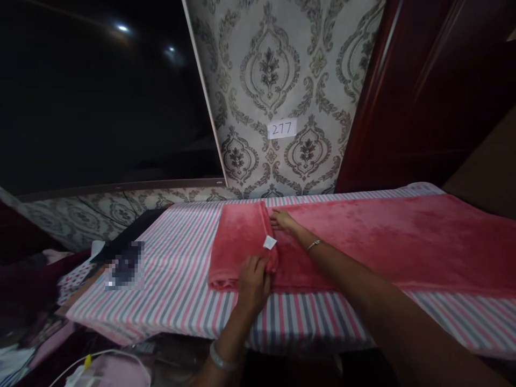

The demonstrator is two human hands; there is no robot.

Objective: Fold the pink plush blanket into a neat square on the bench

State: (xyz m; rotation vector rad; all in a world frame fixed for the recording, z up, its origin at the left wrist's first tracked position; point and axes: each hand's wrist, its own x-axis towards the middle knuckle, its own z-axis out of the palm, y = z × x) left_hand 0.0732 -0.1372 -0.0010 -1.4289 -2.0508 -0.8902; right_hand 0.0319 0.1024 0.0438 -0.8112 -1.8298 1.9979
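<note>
A long pink plush blanket (382, 242) lies across a bed covered by a pink, grey and white striped sheet (177, 269). Its left end is folded over into a thick flap (237, 242) with a small white tag (269, 242) at the flap's edge. My left hand (253, 282) rests on the near corner of the flap, fingers curled on the fabric. My right hand (283, 220) reaches to the far edge of the flap, fingers bent and pressed on the blanket. Each wrist wears a bangle.
Patterned wallpaper with a paper label "277" (281, 129) is behind the bed, beside a large dark screen (100, 97) and a dark red wooden door (423, 91). A dark object (124, 263) lies at the sheet's left edge. Clutter and a white cable (100, 357) lie lower left.
</note>
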